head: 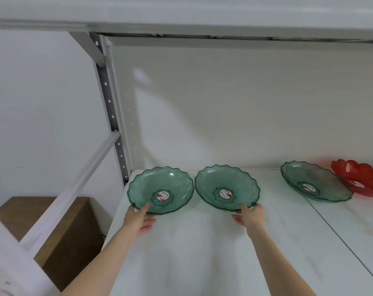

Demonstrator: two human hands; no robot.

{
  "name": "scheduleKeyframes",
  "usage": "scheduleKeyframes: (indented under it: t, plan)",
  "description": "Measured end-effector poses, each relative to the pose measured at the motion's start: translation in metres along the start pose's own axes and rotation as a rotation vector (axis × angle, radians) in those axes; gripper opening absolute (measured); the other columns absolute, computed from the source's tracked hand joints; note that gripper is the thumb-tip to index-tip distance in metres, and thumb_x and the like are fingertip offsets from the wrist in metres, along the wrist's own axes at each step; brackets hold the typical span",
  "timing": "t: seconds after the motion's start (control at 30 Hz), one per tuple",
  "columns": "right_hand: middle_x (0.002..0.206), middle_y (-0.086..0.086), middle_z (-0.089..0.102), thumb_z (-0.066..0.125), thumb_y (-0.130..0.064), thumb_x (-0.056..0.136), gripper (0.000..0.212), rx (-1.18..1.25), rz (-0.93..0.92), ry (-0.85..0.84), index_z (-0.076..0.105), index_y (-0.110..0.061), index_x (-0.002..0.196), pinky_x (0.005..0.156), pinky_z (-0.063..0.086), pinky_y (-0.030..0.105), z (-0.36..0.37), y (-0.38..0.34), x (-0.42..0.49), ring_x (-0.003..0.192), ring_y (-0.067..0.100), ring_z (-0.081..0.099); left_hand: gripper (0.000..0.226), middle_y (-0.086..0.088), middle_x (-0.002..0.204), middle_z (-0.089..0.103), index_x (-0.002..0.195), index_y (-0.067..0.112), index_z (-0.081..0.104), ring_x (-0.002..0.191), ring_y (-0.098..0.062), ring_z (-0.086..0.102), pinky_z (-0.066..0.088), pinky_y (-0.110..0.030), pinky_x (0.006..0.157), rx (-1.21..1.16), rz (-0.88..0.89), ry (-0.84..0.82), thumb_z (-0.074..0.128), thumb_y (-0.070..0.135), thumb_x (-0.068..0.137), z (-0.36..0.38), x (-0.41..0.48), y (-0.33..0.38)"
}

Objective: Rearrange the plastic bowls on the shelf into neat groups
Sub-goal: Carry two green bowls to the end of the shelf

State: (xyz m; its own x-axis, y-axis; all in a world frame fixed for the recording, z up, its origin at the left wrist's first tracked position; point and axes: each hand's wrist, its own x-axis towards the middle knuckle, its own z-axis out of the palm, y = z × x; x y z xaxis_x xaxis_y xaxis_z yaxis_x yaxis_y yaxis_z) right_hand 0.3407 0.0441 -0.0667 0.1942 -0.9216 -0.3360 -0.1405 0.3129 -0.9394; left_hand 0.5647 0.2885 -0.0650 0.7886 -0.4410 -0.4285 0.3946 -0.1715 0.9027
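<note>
Four plastic bowls sit on the white shelf (202, 253), three of clear green and one of red. The left hand (138, 221) grips the near rim of the left green bowl (159, 189), thumb lying over the rim on the inside and the other fingers tucked beneath the edge, so the hand is pinched on that rim. The right hand (250, 216) does the same with the middle green bowl (227, 188): its thumb rests on the inner face of the near rim, the remaining fingers curled below and partly spread toward the left hand. Both bowls lie just beyond their hands, toward the back panel (245, 103), and their scalloped rims touch or nearly touch between the two hands; which of the two, cannot be told. Each has a round red-and-white sticker at its middle on a moulded flower base.

Well to the right of the right hand, a third green bowl (313, 182) rests farther back on the shelf, with the same kind of sticker. The red bowl (360, 178) stands just beyond it to the right, its edge overlapped by the green rim in this view and partly cut off by the picture's border.

To the left of the left hand, outside the shelf, stands a perforated metal upright (110, 107), and below it a brown cardboard box (74, 231).
</note>
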Motion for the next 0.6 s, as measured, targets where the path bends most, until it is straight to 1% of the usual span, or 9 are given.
scheduleKeyframes:
  t: [0.07,0.13,0.17,0.23,0.3,0.37,0.43,0.47,0.6]
  plan:
    - [0.099,0.028,0.066,0.057,-0.017,0.088,0.032,-0.119,-0.03,0.002,0.045,0.0,0.113,0.05,0.052,0.032,-0.003,0.0,-0.001,0.057,0.031,0.066,0.037,-0.017,0.096,0.07,0.117,0.015,0.048,0.082,-0.029,0.07,0.056,-0.036,0.071,0.098,0.023,0.035,0.063,0.035,0.09,-0.001,0.0,0.001]
    - [0.101,0.025,0.065,0.059,-0.023,0.088,0.032,-0.207,-0.054,-0.012,0.046,-0.001,0.108,0.05,0.052,0.032,-0.007,-0.002,-0.004,0.059,0.029,0.066,0.039,-0.015,0.097,0.07,0.117,0.013,0.049,0.082,-0.028,0.069,0.054,-0.035,0.07,0.187,0.049,0.062,0.062,0.038,0.089,-0.003,0.001,0.002]
    - [0.1,0.023,0.064,0.059,-0.027,0.088,0.034,-0.254,-0.062,-0.016,0.046,-0.002,0.107,0.054,0.054,0.036,-0.009,-0.003,-0.006,0.062,0.03,0.066,0.041,-0.015,0.098,0.069,0.117,0.013,0.049,0.084,-0.028,0.068,0.053,-0.036,0.072,0.227,0.059,0.074,0.062,0.039,0.088,-0.004,0.001,0.002]
    - [0.096,0.019,0.064,0.059,-0.033,0.088,0.041,-0.383,-0.09,-0.016,0.047,-0.001,0.11,0.071,0.057,0.045,-0.014,-0.007,-0.01,0.079,0.036,0.068,0.044,-0.015,0.101,0.067,0.118,0.012,0.05,0.09,-0.03,0.066,0.051,-0.037,0.075,0.296,0.072,0.1,0.062,0.041,0.088,-0.006,-0.002,0.004]
    - [0.105,0.02,0.064,0.058,-0.039,0.088,0.051,-0.526,-0.138,-0.008,0.046,-0.001,0.119,0.082,0.052,0.045,-0.021,-0.011,-0.015,0.097,0.039,0.063,0.05,-0.016,0.106,0.066,0.122,0.01,0.051,0.097,-0.032,0.065,0.051,-0.04,0.081,0.372,0.079,0.127,0.061,0.044,0.087,-0.008,-0.008,0.007]
    - [0.117,0.019,0.061,0.058,-0.041,0.087,0.06,-0.613,-0.19,-0.01,0.04,-0.003,0.131,0.084,0.048,0.041,-0.03,-0.016,-0.024,0.108,0.039,0.057,0.064,-0.019,0.126,0.06,0.136,0.009,0.045,0.113,-0.037,0.059,0.049,-0.044,0.094,0.495,0.086,0.154,0.059,0.049,0.087,-0.011,-0.015,0.011]
    - [0.128,0.017,0.056,0.057,-0.044,0.087,0.069,-0.685,-0.244,-0.021,0.032,-0.008,0.14,0.091,0.046,0.044,-0.04,-0.022,-0.035,0.118,0.037,0.052,0.078,-0.018,0.147,0.043,0.147,0.005,0.031,0.131,-0.037,0.044,0.04,-0.043,0.106,0.607,0.091,0.167,0.057,0.05,0.088,-0.014,-0.027,0.015]
    - [0.133,0.015,0.053,0.056,-0.047,0.087,0.072,-0.743,-0.271,-0.02,0.029,-0.01,0.143,0.095,0.043,0.046,-0.046,-0.025,-0.042,0.122,0.036,0.049,0.08,-0.018,0.151,0.038,0.148,0.004,0.027,0.136,-0.036,0.039,0.037,-0.042,0.108,0.646,0.1,0.165,0.056,0.05,0.089,-0.015,-0.035,0.018]
    - [0.147,0.008,0.041,0.051,-0.056,0.086,0.08,-0.96,-0.396,0.007,0.021,-0.015,0.148,0.102,0.034,0.047,-0.076,-0.039,-0.072,0.133,0.031,0.038,0.071,-0.022,0.145,0.043,0.143,0.003,0.034,0.133,-0.037,0.041,0.036,-0.042,0.107,0.778,0.23,0.147,0.056,0.046,0.09,-0.013,-0.073,0.028]
